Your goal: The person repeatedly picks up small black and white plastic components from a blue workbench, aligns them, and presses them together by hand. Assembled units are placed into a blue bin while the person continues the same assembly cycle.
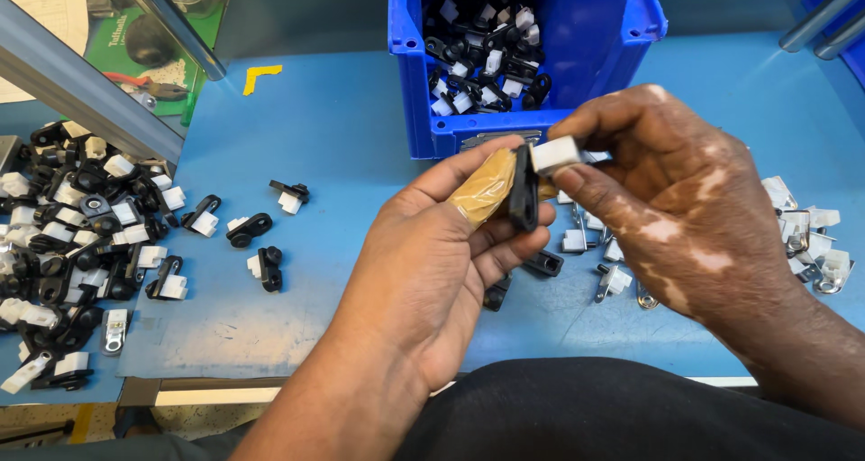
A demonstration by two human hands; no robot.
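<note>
— What does the left hand [432, 245] hold?
— It grips a black clip [523, 189] upright between taped thumb and fingers, above the blue counter [342, 127].
— And the right hand [667, 191]?
— It pinches a white block [554, 154] against the clip's top, just in front of the blue bin [622, 37].
— Anything else nearby?
— A pile of black-and-white parts [72, 245] lies at the left.

Blue worktable [342, 136], grey metal rail [81, 87]

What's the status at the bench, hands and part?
Left hand grips black clip. Right hand pinches white block against it. Blue bin behind, loose parts around.
</note>
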